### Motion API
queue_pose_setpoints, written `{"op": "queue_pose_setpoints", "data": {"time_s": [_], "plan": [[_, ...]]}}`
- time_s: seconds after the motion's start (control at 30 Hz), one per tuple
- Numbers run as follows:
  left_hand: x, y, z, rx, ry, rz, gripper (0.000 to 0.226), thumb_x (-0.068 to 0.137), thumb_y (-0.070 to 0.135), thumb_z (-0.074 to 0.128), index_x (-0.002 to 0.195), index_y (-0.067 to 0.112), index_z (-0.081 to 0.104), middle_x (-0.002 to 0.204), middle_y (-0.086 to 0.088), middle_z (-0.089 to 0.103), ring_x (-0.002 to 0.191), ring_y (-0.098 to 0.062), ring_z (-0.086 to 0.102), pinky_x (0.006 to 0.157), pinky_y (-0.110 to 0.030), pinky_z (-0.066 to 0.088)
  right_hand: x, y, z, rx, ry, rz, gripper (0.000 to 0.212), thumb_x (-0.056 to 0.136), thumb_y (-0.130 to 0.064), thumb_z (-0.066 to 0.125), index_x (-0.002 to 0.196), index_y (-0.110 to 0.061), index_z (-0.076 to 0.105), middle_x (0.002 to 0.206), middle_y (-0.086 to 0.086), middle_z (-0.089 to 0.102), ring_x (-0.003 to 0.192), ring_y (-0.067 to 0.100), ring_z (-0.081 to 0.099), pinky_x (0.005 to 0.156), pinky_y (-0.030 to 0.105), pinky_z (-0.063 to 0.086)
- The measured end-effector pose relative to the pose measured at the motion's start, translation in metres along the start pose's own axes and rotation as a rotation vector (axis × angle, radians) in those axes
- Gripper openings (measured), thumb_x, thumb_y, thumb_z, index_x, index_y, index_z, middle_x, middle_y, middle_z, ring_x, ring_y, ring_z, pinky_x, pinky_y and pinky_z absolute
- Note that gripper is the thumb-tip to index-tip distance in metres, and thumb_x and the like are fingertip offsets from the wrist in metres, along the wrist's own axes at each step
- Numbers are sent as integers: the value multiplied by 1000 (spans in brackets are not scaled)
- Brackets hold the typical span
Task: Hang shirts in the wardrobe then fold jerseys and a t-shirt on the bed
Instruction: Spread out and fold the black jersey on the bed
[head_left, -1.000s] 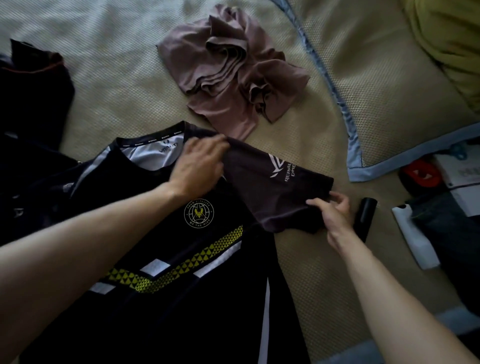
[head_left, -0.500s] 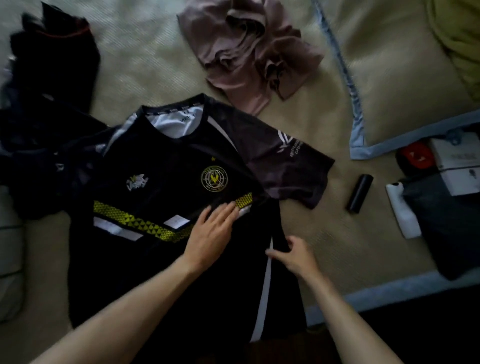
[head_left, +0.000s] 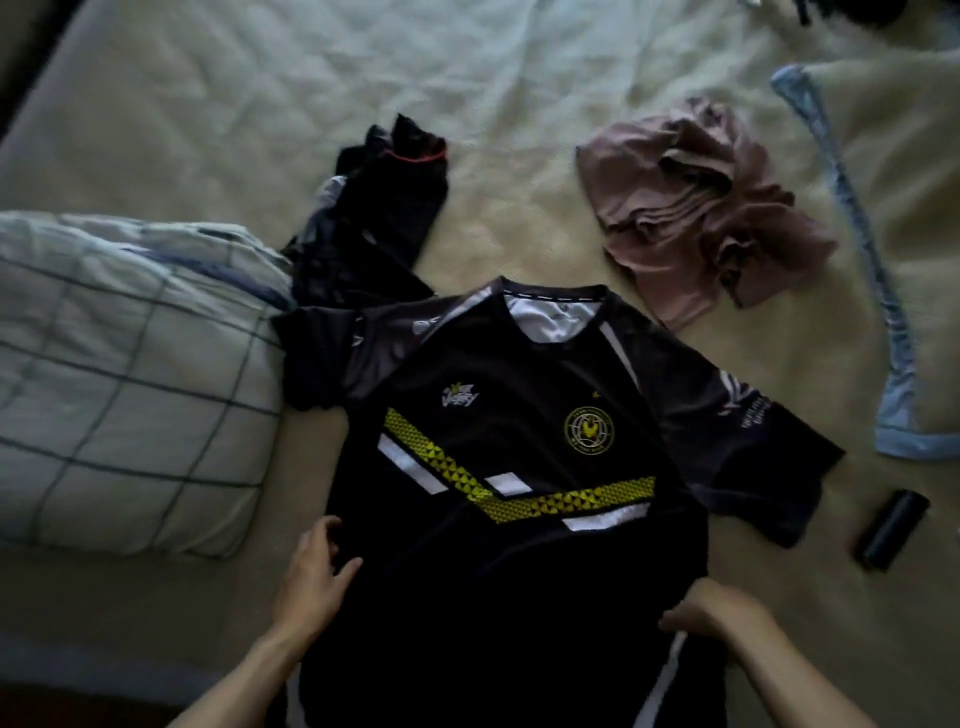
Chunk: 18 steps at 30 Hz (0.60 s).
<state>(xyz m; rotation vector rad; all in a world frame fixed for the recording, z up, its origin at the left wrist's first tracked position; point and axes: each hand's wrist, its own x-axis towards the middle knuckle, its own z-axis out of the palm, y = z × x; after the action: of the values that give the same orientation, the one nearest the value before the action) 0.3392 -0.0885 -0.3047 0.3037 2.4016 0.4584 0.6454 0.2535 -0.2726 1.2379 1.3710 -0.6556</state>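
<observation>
While it lies face up on the bed: the black jersey (head_left: 519, 467) is spread flat, collar away from the person, both sleeves out to the sides.
Left hand: the left hand (head_left: 314, 566) rests on the jersey's left side edge, below the yellow stripe, fingers and thumb lightly curled about the cloth edge.
Right hand: the right hand (head_left: 711, 608) grips the jersey's right side edge, fingers curled round the cloth.
Bed: the bed (head_left: 260, 130) carries a pale quilted cover.
Beyond the jersey's collar, left: a dark crumpled jersey (head_left: 384, 218), touching the spread jersey's left sleeve.
Beyond the collar, right: a pink crumpled t-shirt (head_left: 701, 208), just beside the right shoulder.
Left of the jersey: a checked pillow (head_left: 130, 374).
Right of the jersey: a blue-edged pillow (head_left: 893, 234) and, near the right sleeve, a black cylinder (head_left: 891, 530).
</observation>
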Motion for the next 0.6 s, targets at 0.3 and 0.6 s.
{"op": "queue_pose_setpoints", "data": {"time_s": [0.3, 0.6], "plan": [[67, 35, -50, 133, -168, -64, 28, 79, 24, 75, 98, 17, 56, 101, -9, 68, 97, -28, 66, 76, -31, 47, -50, -154, -33, -74, 374, -495, 26, 85, -46, 55, 95, -24, 64, 98, -1, 73, 91, 21, 70, 78, 35, 55], [171, 101, -88, -946, 144, -325, 72, 77, 35, 84, 131, -3, 56, 128, -20, 66, 105, -31, 68, 82, -37, 59, -25, -221, 5, 391, 112, -547, 21, 88, -32, 61, 99, -14, 60, 74, 3, 77, 60, 13, 69, 62, 30, 56]]}}
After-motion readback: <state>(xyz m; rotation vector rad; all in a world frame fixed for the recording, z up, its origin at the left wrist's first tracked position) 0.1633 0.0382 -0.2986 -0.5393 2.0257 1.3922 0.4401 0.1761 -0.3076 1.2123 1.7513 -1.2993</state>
